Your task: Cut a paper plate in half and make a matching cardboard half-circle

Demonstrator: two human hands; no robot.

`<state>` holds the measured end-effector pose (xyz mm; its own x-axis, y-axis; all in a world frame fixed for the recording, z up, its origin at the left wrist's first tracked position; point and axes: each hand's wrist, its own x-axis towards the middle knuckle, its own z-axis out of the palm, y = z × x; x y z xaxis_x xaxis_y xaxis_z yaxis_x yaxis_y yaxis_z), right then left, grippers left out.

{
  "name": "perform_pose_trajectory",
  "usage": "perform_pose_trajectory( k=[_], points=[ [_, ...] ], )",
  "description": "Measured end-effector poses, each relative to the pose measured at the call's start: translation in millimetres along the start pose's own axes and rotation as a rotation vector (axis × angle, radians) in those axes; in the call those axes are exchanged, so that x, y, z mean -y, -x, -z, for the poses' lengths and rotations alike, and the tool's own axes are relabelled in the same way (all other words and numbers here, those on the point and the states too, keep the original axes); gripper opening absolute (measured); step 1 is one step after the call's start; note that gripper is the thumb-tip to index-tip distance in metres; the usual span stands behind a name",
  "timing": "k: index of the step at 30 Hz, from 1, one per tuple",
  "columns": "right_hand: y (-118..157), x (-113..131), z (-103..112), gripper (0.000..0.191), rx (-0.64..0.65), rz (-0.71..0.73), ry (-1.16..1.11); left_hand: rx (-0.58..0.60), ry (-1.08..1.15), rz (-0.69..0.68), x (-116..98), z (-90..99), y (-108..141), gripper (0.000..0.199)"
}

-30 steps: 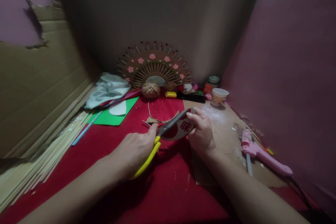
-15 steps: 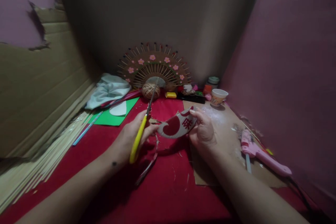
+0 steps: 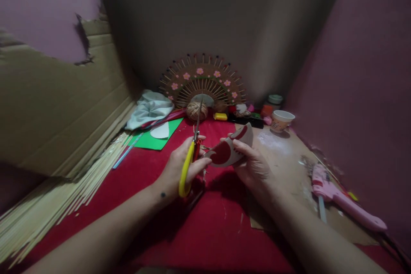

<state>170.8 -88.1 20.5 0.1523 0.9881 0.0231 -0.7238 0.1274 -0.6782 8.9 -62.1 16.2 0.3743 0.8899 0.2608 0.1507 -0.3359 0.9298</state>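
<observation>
Left hand [image 3: 180, 167] grips yellow-handled scissors [image 3: 189, 158], blades up; right hand [image 3: 253, 165] pinches a red-and-white curved cardboard cutout [image 3: 229, 150] above the red cloth-covered table [image 3: 128, 180]; cardboard sheet [image 3: 58, 107] lines its left edge.

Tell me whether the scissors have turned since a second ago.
Yes. The scissors in the left hand swung from lying across toward the cut piece to blades pointing up at the twine ball.

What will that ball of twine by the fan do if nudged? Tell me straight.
The ball of twine looks round, so it would probably roll on the red cloth. Being wound fibre, it is likely light, soft and not fragile.
</observation>
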Motion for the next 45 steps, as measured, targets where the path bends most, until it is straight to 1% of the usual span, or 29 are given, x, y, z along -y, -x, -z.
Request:
perform_pose_trajectory(
  k=[4,8,13,16,20,23,25,27,29,32,36,39,42,45],
  points=[
    [1,0,2,0.015,0.048,0.041,0.063,0.055,-0.139,-0.063,4,1.2,4,0.044],
    [1,2,2,0.013,0.071,0.061,0.078,0.06,-0.264,-0.111,-3,0.5,7,0.04],
    [2,5,-1,0.011,0.071,0.051,0.061,0.059,-0.295,-0.123,-15,-2.2,10,0.04],
    [2,5,1,0.013,0.063,0.021,0.061,0.068,-0.289,-0.121,-17,-1.9,10,0.041],
    [0,3,5,0.013,0.098,0.015,0.057,0.068,-0.246,-0.101,-14,-0.6,9,0.043],
    [-1,2,6,0.013,0.083,-0.019,0.054,0.053,-0.184,-0.074,-10,-0.1,8,0.044],
    [-1,1,6,0.016,0.066,-0.043,0.042,0.057,-0.122,-0.05,-7,-0.1,8,0.044],
    [-2,1,5,0.02,0.077,-0.056,0.013,0.054,-0.039,-0.018,-4,-0.3,6,0.045],
    [-2,0,6,0.023,0.104,-0.075,-0.02,0.015,0.038,-0.003,-3,-0.8,4,0.047],
    [-3,1,6,0.021,0.112,-0.089,-0.05,-0.061,0.109,-0.008,-7,-1.5,2,0.051],
    [-2,4,5,0.022,0.076,-0.068,-0.107,-0.073,0.176,0.007,-14,-1.7,0,0.055],
    [-2,6,5,0.024,0.063,-0.07,-0.103,-0.096,0.186,-0.018,-15,-1.4,0,0.053],
    [0,6,5,0.021,0.113,-0.054,-0.077,-0.113,0.185,-0.023,-14,-1.0,1,0.05],
    [3,4,4,0.02,0.184,-0.083,-0.033,-0.122,0.162,-0.026,-18,-1.4,3,0.05]
  ],
)
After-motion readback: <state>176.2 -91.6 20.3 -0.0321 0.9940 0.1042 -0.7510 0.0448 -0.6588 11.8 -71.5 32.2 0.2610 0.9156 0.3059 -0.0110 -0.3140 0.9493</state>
